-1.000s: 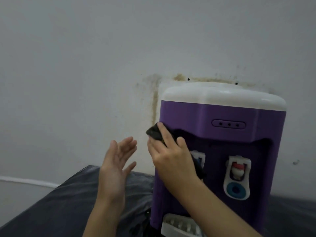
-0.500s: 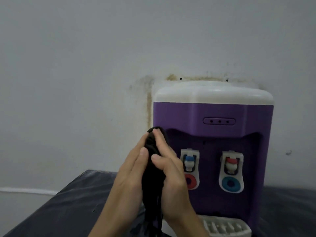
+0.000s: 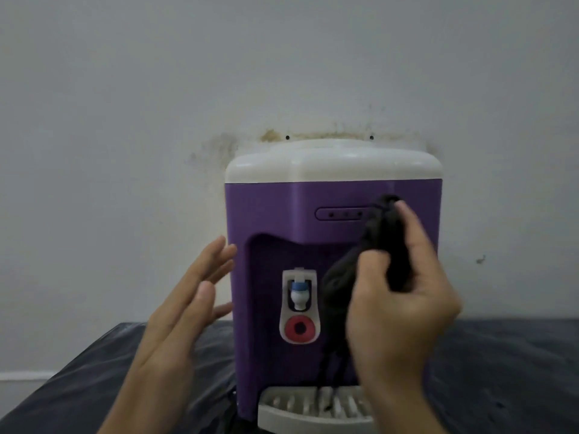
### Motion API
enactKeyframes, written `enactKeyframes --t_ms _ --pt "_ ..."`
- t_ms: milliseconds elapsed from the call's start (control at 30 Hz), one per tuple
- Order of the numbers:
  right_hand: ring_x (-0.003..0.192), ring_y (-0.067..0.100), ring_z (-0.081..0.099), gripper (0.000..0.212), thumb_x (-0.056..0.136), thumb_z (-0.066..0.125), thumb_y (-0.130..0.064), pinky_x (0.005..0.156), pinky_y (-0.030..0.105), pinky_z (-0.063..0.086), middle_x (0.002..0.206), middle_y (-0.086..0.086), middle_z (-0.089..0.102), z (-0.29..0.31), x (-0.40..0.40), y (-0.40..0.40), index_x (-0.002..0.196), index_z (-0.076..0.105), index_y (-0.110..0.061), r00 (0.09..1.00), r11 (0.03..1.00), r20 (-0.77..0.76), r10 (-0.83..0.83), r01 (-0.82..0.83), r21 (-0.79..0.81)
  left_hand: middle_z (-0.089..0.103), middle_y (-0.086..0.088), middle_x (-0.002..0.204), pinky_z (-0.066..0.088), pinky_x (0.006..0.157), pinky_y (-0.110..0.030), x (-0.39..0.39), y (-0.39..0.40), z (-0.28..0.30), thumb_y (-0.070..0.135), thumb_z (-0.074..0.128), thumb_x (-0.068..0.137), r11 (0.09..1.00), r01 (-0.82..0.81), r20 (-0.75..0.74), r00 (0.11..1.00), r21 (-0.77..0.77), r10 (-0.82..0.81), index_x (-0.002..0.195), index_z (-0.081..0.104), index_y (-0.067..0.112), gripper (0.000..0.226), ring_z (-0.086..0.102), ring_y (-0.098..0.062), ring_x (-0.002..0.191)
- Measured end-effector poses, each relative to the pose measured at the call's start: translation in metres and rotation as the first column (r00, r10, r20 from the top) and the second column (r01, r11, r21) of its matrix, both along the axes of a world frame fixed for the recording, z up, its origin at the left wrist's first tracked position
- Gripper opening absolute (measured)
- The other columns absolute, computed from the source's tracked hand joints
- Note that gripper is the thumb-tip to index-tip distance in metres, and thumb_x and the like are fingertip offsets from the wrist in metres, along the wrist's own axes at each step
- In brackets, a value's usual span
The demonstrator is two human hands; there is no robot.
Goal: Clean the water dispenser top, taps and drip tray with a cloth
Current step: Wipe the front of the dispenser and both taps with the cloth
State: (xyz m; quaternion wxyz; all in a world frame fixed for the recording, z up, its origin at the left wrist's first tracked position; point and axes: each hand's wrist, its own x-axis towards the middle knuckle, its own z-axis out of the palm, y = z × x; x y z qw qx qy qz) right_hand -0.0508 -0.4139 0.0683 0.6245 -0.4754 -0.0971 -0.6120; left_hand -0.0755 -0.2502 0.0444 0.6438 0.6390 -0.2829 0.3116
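Nearest the camera, the right hand (image 3: 404,296) is closed around a bunched black cloth (image 3: 376,245), its loose end trailing down in front of the water dispenser (image 3: 272,214) toward the drip tray (image 3: 313,408). The left hand (image 3: 185,308) is open and empty, fingers together, palm turned toward the dispenser's left side wall, just beside it; whether it touches cannot be told.

The dispenser stands upright on a dark worktop (image 3: 501,371), its long axis vertical, directly ahead of both hands. The cloth's upper end sits at the indicator panel (image 3: 341,213) on the dispenser's front, so the right hand is the nearer to the work. That hand hides the right tap; the left tap (image 3: 299,292) with its blue cap stands clear in the recess, to the left of the cloth. The white top (image 3: 332,164) lies above the cloth and behind it, against the stained wall (image 3: 282,73).

From here, the taps look closest for wiping, the top needing a reach upward.
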Motion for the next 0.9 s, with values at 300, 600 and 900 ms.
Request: enactKeyframes --t_ms 300,600,900 --pt "0.115 0.024 0.057 0.048 0.085 0.046 0.004 0.096 0.043 0.047 0.128 0.007 0.058 0.017 0.034 -0.048 0.130 0.051 -0.010 0.954 0.986 -0.251 -0.162 0.149 -0.070 0.055 0.028 0.127 0.039 0.097 -0.037 0.034 0.010 -0.022 0.049 0.040 0.083 0.994 -0.043 -0.226 0.974 -0.097 0.020 0.122 0.053 0.038 0.042 0.046 0.011 0.120" --pt "0.113 0.014 0.058 0.044 0.078 0.046 0.003 0.095 0.041 0.048 0.119 0.005 0.061 -0.005 0.014 0.012 0.120 0.057 -0.005 0.981 0.888 0.070 -0.179 0.192 -0.417 0.061 0.019 0.121 0.046 0.090 -0.035 0.046 0.005 -0.028 0.045 0.038 0.086 0.984 -0.062 -0.209 0.978 -0.168 0.026 0.113 0.057 0.037 0.035 0.052 0.004 0.116" --pt "0.111 -0.008 0.045 0.051 0.077 0.056 -0.009 0.091 0.006 0.037 0.125 -0.010 0.042 -0.023 0.002 0.078 0.125 0.055 -0.026 0.919 0.832 -0.233 0.317 -0.388 -0.398 0.064 0.005 0.096 0.048 0.066 -0.011 0.012 -0.010 -0.007 0.015 0.052 0.078 0.883 -0.409 0.108 0.891 -0.230 0.440 0.094 0.060 0.033 0.026 0.060 0.000 0.087"
